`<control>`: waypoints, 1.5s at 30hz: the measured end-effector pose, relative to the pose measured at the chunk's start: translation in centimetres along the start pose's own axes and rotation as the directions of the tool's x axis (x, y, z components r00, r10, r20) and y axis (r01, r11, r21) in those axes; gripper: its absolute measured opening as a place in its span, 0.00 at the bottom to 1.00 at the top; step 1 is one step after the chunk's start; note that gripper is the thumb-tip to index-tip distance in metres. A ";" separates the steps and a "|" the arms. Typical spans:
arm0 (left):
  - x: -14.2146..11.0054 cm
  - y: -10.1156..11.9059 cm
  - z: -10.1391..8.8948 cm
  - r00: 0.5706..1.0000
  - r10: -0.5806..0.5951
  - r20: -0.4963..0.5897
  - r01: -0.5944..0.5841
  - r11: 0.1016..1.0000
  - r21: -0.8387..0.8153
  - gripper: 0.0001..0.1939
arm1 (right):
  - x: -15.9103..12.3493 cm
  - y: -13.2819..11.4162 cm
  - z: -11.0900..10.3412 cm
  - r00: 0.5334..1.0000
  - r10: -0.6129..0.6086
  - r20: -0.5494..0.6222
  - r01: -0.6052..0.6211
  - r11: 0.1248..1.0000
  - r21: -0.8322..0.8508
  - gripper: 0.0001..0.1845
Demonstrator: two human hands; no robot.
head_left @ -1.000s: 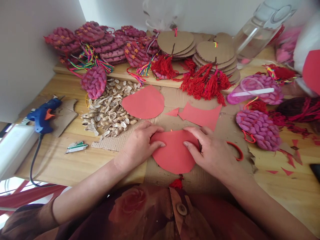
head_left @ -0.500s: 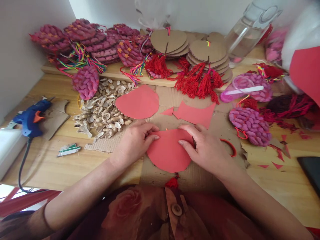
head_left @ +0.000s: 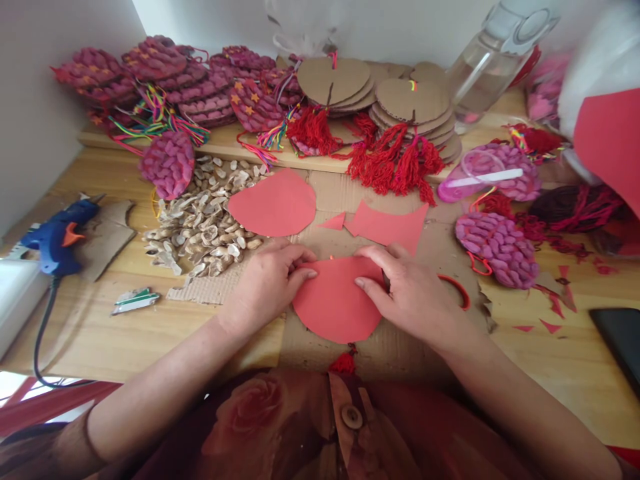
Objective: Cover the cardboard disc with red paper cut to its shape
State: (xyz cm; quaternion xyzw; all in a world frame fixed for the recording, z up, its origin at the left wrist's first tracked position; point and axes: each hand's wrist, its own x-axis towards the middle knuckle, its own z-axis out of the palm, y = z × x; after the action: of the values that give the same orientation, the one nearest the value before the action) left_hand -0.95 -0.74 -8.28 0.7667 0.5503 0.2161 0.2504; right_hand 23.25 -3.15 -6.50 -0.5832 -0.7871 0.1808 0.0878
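Note:
A round piece of red paper (head_left: 337, 303) lies on the cardboard in front of me. My left hand (head_left: 273, 283) grips its upper left edge, thumb on top and fingers curled behind. On the upper right edge my right hand (head_left: 400, 287) holds it in the same way. Below the paper's lower rim a red tassel (head_left: 343, 363) shows on a dark cord. A tiny orange bit sticks out at the top rim; what lies under the paper is hidden. Beyond my hands are another red paper piece (head_left: 275, 203) and a red offcut (head_left: 390, 225). Beside my right hand, a red scissors-like loop (head_left: 464, 293) is partly covered.
Peanut shells (head_left: 200, 230) are heaped at left, near a blue glue gun (head_left: 60, 233). Braided pink discs (head_left: 205, 93), cardboard discs (head_left: 335, 79) and red tassels (head_left: 380, 157) line the back ledge with a bottle (head_left: 480, 80). A dark phone-like slab (head_left: 620, 340) lies right.
The whole view has shifted very slightly. Both hands keep the same grip on the red paper, with no clear movement of anything on the table.

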 end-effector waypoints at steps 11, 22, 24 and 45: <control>0.0 -0.2 0.0 1.000 0.030 -0.004 -0.030 0.999 0.011 0.05 | 0.0 0.2 0.0 1.000 -0.005 0.001 0.004 0.999 0.041 0.20; 0.0 -0.1 0.0 1.000 0.028 -0.002 -0.028 1.000 0.000 0.06 | 0.0 0.1 0.3 1.000 0.021 -0.014 -0.021 1.000 0.007 0.21; 0.0 -0.3 0.1 0.999 0.033 -0.003 -0.033 0.999 0.001 0.06 | -0.1 0.0 0.2 0.999 0.029 -0.014 -0.029 1.000 0.002 0.21; -0.4 -0.4 0.3 1.000 0.020 -0.005 -0.019 0.997 0.079 0.05 | -0.1 0.0 0.6 0.999 0.016 -0.047 -0.017 1.000 -0.020 0.20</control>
State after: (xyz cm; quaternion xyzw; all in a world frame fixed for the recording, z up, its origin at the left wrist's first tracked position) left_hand -1.18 -1.06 -8.73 0.7806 0.5517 0.1990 0.2161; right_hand 23.10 -3.31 -7.08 -0.5948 -0.7816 0.1597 0.0987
